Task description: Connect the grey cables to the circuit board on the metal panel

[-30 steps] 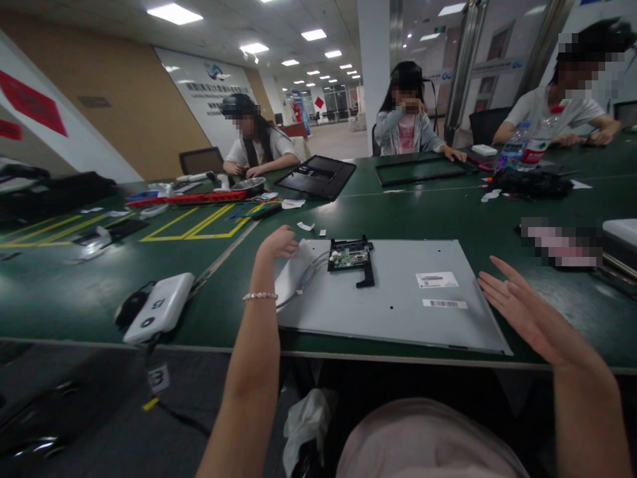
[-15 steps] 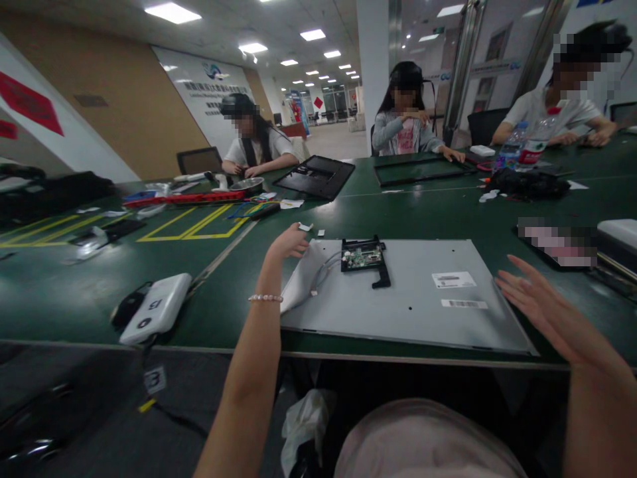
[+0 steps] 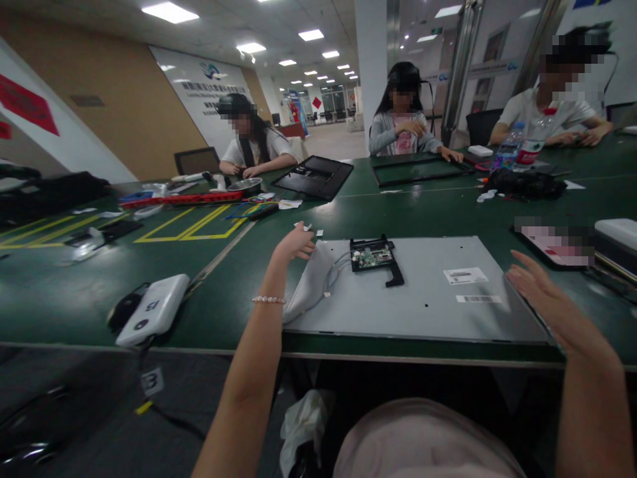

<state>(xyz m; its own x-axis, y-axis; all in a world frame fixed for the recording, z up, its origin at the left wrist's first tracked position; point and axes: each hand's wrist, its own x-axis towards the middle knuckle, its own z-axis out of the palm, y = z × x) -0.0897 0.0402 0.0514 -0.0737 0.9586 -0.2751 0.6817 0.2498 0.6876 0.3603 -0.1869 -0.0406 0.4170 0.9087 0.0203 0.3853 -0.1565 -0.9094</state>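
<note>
- Flat grey rectangular metal panel (image 3: pixel 418 299) is laid on dark-green tabletop (image 3: pixel 229 289), shifted right versus a second ago; black-framed green circuit board (image 3: pixel 372 256) is carried along.
- Left hand (image 3: pixel 294 245) is placed at left edge, fingers bent; grip cannot be told.
- Right hand (image 3: pixel 547 295) is held flat, wide, by right edge.

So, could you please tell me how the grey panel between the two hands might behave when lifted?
The grey panel is probably fairly stiff, since its broad main face lies flat. That smooth, faintly shiny face could be slippery. It may also be fragile in places: the circuit board on top is exposed.
</note>
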